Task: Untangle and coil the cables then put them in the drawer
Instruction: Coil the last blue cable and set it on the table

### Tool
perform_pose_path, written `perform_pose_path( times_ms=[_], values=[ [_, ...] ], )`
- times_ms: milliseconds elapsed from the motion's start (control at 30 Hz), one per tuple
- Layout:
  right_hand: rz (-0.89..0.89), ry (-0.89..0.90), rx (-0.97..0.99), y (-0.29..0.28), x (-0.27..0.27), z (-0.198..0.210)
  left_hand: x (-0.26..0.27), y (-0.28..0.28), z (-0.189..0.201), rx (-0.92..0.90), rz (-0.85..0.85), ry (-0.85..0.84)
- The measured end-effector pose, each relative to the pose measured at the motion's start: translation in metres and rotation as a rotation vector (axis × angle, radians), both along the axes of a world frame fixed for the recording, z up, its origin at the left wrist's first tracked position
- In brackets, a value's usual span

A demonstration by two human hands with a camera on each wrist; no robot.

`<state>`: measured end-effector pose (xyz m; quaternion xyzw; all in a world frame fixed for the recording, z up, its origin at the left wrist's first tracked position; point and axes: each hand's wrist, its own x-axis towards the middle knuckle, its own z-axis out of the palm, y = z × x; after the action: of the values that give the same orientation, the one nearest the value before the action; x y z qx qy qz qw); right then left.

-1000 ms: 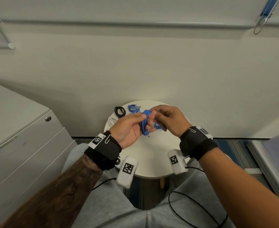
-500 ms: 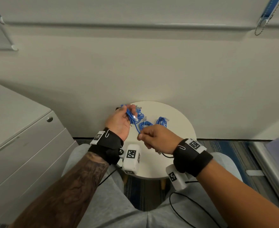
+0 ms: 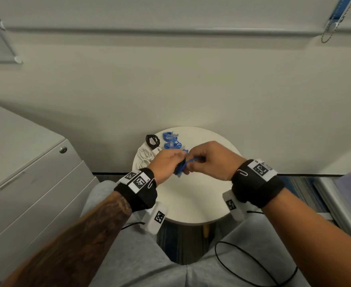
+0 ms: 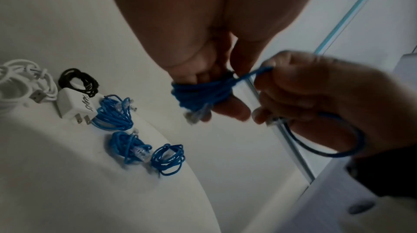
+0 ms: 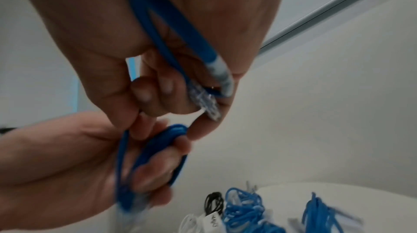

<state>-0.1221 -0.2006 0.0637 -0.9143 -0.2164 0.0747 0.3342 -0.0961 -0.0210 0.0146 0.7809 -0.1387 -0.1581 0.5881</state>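
- The blue network cable (image 4: 200,94) is held in the air above the middle of the round white table (image 3: 193,204), between both hands; none of it touches the tabletop.
- The left hand (image 3: 166,163) has its fingers curled through a tight bundle of wraps, so the coil sits round them with one clear plug (image 4: 194,118) hanging below the fingertips.
- The right hand (image 3: 209,160) pinches the free tail just right of the coil. In the right wrist view the other plug (image 5: 206,102) is trapped between thumb and fingers, and a slack loop (image 4: 334,145) runs back under the palm.
- The relation that matters: a short taut run of cable leads from the coil rightward into the right-hand pinch, across the coil's wraps. The tail lies to the right of the left-hand grip, so the right hand is the one placed to lay on the next wrap.
- My judgement is that little cable is left, only the slack loop and the plug end, so this coil is close to done.
- Three blue coils (image 4: 117,112) already lie at the far left of the table, beside a black coil (image 4: 78,81), a white charger (image 4: 72,102) and a white cable (image 4: 20,79).
- The drawer cabinet (image 3: 25,183) stands to the left, drawers closed.
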Motion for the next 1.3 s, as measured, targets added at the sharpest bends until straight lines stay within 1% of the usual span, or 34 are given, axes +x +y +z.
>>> perform_pose_path(
  times_ms=[100,167,233,333,467,533,600,667,733,833,900,967,1033,1167,1200,1233,1300],
  values=[
    [-0.038,0.043,0.061,-0.014,0.006,0.002,-0.006,0.0,0.01,-0.084,-0.199,0.189],
    [-0.087,0.042,0.101,-0.021,0.01,0.0,-0.006,0.001,0.013,-0.171,-0.227,0.295],
    [-0.144,0.06,0.131,-0.03,0.014,-0.001,-0.005,0.005,0.014,-0.229,-0.197,0.353],
    [-0.198,0.157,0.17,-0.04,0.015,0.0,-0.002,0.013,0.008,-0.287,-0.135,0.39],
    [-0.197,0.308,0.226,-0.041,0.019,-0.007,0.002,0.015,0.003,-0.347,-0.104,0.437],
    [-0.184,0.37,0.253,-0.041,0.024,-0.009,0.006,0.015,0.0,-0.368,-0.056,0.443],
    [-0.175,0.41,0.265,-0.041,0.028,-0.01,0.014,0.018,-0.005,-0.394,0.026,0.434],
    [-0.22,0.384,0.229,-0.045,0.032,-0.012,0.025,0.025,-0.01,-0.456,0.152,0.451],
    [-0.284,0.313,0.244,-0.048,0.037,-0.017,0.035,0.031,-0.016,-0.517,0.243,0.495],
    [-0.312,0.294,0.32,-0.044,0.043,-0.031,0.041,0.03,-0.022,-0.57,0.26,0.536],
    [-0.295,0.342,0.388,-0.034,0.048,-0.043,0.045,0.024,-0.025,-0.631,0.258,0.552],
    [-0.256,0.433,0.496,-0.024,0.051,-0.056,0.048,0.017,-0.026,-0.67,0.251,0.551],
    [-0.279,0.498,0.626,-0.014,0.053,-0.065,0.051,0.012,-0.028,-0.686,0.259,0.559],
    [-0.434,0.597,1.09,-0.007,0.062,-0.073,0.054,0.006,-0.031,-0.679,0.323,0.574],
    [-0.448,0.6,1.146,-0.008,0.063,-0.075,0.055,0.006,-0.032,-0.677,0.329,0.585],
    [-0.44,0.61,1.151,-0.009,0.064,-0.078,0.055,0.006,-0.033,-0.687,0.329,0.599],
    [-0.381,0.659,1.069,-0.01,0.063,-0.082,0.056,0.005,-0.034,-0.73,0.317,0.631]
  ],
)
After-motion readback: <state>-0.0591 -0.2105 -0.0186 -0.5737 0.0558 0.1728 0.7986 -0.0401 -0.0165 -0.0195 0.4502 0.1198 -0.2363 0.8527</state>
